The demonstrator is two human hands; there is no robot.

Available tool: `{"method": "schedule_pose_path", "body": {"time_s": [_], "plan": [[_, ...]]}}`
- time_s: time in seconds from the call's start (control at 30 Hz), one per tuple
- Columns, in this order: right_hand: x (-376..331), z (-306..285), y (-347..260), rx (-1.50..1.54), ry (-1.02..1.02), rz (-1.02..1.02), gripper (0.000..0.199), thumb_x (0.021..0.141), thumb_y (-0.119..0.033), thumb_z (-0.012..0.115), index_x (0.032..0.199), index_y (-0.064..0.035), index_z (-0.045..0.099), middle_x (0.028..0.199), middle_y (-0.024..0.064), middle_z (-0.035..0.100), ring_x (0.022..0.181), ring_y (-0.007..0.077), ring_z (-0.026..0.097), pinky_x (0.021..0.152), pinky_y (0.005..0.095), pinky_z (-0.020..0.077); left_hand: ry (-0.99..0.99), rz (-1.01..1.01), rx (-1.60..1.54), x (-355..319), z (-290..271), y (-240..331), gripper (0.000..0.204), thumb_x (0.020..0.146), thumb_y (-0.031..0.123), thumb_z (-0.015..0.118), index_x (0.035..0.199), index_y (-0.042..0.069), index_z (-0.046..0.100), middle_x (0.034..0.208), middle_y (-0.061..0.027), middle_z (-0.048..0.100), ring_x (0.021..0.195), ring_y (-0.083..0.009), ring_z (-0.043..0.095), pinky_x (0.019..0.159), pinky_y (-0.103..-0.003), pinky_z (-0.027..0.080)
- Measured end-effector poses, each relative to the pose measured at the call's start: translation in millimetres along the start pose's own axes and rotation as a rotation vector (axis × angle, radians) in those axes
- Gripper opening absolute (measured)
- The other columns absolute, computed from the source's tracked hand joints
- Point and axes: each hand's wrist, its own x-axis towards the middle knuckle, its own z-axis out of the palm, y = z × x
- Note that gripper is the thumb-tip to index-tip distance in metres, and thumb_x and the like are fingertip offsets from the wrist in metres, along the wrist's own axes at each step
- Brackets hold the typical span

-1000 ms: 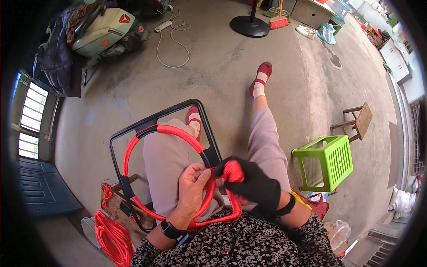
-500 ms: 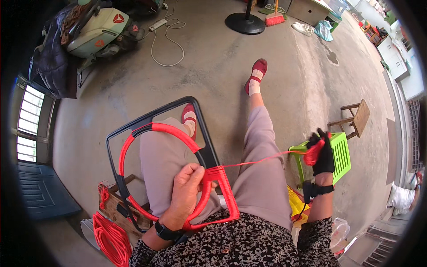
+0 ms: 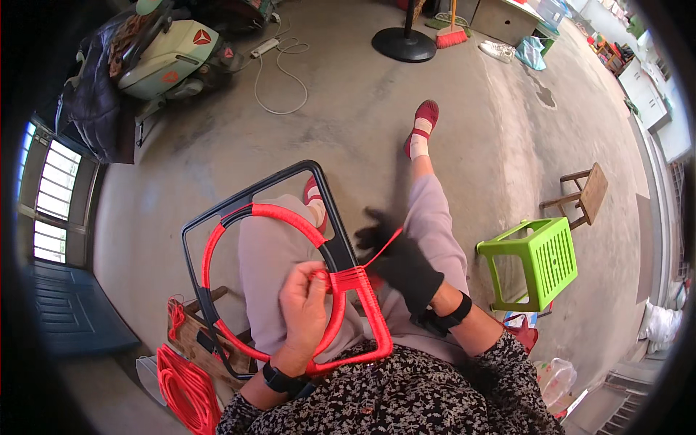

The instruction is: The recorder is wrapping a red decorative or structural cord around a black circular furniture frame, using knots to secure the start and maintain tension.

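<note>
Across my lap rests a black rectangular frame (image 3: 250, 190) with an inner ring (image 3: 208, 252), much of both wrapped in red cord. Beside the wrapped joint, my bare left hand (image 3: 303, 308) is closed, a small lump of red cord (image 3: 320, 274) showing at its fingertips. My right hand (image 3: 401, 262), in a black glove, lies just right of that joint with fingers apart. A strand of cord runs from the joint up across the glove. The glove's palm side is hidden, and no cord bundle shows in it.
A green plastic stool (image 3: 533, 261) and a wooden stool (image 3: 586, 194) stand to my right. At lower left, a coil of red cord (image 3: 186, 388) lies by a wooden stool (image 3: 210, 341). A scooter (image 3: 170, 61), power strip (image 3: 265, 48) and round black base (image 3: 404, 45) are farther off.
My right hand has come left from beside the green stool to the frame, and its red bundle no longer shows there. Red cord now appears at my left fingertips.
</note>
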Motion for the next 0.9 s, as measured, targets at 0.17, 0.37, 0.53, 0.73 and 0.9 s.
{"method": "schedule_pose_path", "body": {"time_s": [0.17, 0.37, 0.53, 0.73, 0.9], "plan": [[1.3, 3.0, -36.9, -0.161, 0.091, -0.304, 0.048, 0.08, -0.007, 0.064, 0.124, -0.003, 0.046, 0.111, 0.0135, 0.058, 0.102, 0.0261, 0.059, 0.084, 0.0333, 0.0493, 0.228, 0.541, 0.347, -6.5, -5.7, 15.4, 0.018, 0.088, -0.002, 0.048, 0.105, -0.002, 0.054, 0.093, -0.0113, 0.06, 0.084, -0.0187, 0.057, 0.077, -0.028, 0.046], [-3.3, 29.2, -49.1, -0.641, -0.114, -0.588, 0.035, 0.075, -0.014, 0.068, 0.108, -0.0088, 0.06, 0.1, 0.0124, 0.062, 0.093, 0.0309, 0.06, 0.079, 0.0374, 0.049, 0.058, 0.74, 0.439, -9.0, 0.1, 25.1, 0.019, 0.091, 0.0, 0.045, 0.109, -0.003, 0.05, 0.104, -0.0122, 0.052, 0.094, -0.0173, 0.052, 0.082, -0.026, 0.044], [-16.3, -29.3, -51.5, -1.02, -0.208, -0.222, 0.019, 0.071, -0.02, 0.067, 0.086, -0.0102, 0.06, 0.081, 0.0112, 0.062, 0.076, 0.0317, 0.061, 0.063, 0.042, 0.0487, 0.064, 0.122, 0.019, -0.7, 1.7, 8.7, 0.015, 0.092, 0.008, 0.051, 0.103, -0.001, 0.053, 0.091, -0.0075, 0.059, 0.08, -0.0127, 0.057, 0.071, -0.025, 0.048], [-18.8, -136.9, 29.9, -0.101, 0.365, -0.055, 0.021, 0.081, -0.013, 0.058, 0.1, -0.0043, 0.064, 0.07, 0.0063, 0.058, 0.06, 0.0195, 0.056, 0.065, 0.0317, 0.0489, -0.174, -0.357, -0.336, 1.8, 7.3, 7.2, 0.02, 0.096, 0.022, 0.05, 0.095, 0.002, 0.053, 0.078, -0.0056, 0.061, 0.062, -0.0108, 0.06, 0.057, -0.024, 0.052], [-23.2, -106.1, 5.3, 0.638, 0.395, 0.096, 0.029, 0.085, -0.011, 0.054, 0.113, -0.0046, 0.059, 0.067, 0.0011, 0.054, 0.058, 0.0112, 0.051, 0.06, 0.0248, 0.0447, -0.183, -0.373, -0.366, 2.1, 3.9, 3.6, 0.019, 0.096, 0.021, 0.049, 0.095, 0.002, 0.052, 0.079, -0.0076, 0.063, 0.06, -0.0142, 0.061, 0.054, -0.026, 0.052]]}}
